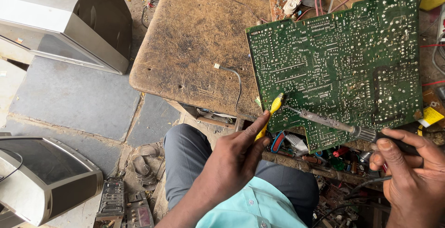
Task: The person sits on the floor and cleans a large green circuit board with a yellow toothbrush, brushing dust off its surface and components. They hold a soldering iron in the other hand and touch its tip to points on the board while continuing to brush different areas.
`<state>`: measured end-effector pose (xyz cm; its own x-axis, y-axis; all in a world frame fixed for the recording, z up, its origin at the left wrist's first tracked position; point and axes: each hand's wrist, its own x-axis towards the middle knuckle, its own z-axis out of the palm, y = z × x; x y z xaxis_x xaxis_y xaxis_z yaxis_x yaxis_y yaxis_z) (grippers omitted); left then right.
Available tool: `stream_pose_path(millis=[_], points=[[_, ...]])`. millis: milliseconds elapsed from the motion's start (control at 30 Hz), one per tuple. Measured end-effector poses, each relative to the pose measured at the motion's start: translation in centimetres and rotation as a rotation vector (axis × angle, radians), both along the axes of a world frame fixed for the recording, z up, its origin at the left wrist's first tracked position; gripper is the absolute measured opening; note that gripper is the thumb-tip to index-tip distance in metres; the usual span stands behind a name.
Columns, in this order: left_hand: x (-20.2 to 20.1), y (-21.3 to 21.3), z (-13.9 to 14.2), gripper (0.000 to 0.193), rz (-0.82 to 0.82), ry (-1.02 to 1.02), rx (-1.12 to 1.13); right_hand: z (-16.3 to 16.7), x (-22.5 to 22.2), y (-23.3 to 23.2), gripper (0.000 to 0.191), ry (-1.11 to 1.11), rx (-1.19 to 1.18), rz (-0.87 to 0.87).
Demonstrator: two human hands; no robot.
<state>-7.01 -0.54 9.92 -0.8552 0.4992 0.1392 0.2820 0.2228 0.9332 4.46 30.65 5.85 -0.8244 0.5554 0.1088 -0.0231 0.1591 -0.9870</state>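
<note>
Beyond both hands, a worn wooden desk carries a large green circuit board, solder side up, tilted over its near edge. Right hand grips a soldering iron, tip touching the board's lower left corner. Left hand pinches a yellow-handled tool just beside that tip. Judging by this, a joint is being reworked; steady contact matters.

Green circuit board: solder side up, dotted with silver joints, lying tilted on my worn workbench, its near edge overhanging. Soldering iron: dark handle, slim metal shaft, pointing left, its tip at the board's lower left area. Yellow-handled probe: angled upward, its tip at the same spot.
</note>
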Motion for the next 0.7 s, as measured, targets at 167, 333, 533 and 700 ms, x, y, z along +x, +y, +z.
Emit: stream_pose_path(millis=[167,333,533,700], points=[[0.7,1.4,-0.6,0.059,0.048,0.152,-0.061,0.1,0.0,-0.8,0.014,-0.013,-0.017,-0.039],[1.6,2.9,-1.6,0.079,-0.044,0.321,-0.422,-0.3,-0.1,-0.9,0.012,0.018,-0.080,-0.014],[2.4,3.6,-1.3,0.087,-0.135,0.271,-0.538,-2.4,1.3,0.4,0.006,0.169,-0.224,-0.037],[1.4,2.2,0.3,0.075,-0.270,0.219,-0.405,-4.0,2.4,2.9,0.010,0.400,-0.526,-0.093]])
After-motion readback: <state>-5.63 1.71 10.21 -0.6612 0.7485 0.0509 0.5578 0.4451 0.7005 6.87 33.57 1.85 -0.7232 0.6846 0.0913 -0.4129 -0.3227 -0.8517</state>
